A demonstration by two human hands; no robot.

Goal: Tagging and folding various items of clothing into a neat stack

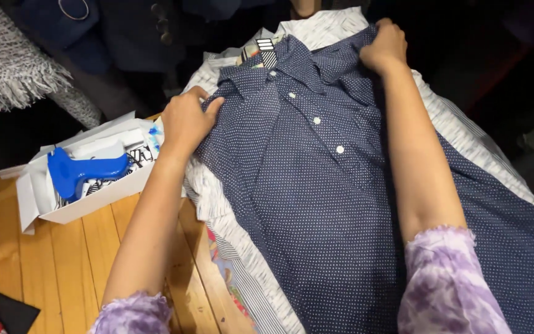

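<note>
Hands (183, 120) (385, 46) on soft navy dotted shirt (316, 185) — shoulders pinched.

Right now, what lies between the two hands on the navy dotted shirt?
In the head view, between the left hand and the right hand lie the navy dotted shirt's collar and its top white buttons.

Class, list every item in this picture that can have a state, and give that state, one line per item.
Navy dotted shirt: laid flat, front up, buttoned.
Striped garment: spread out under the shirt.
White box: open, on the wooden table.
Blue tagging gun: lying inside the box, untouched.
Left hand: gripping the shirt's shoulder.
Right hand: gripping the other shoulder.
</note>
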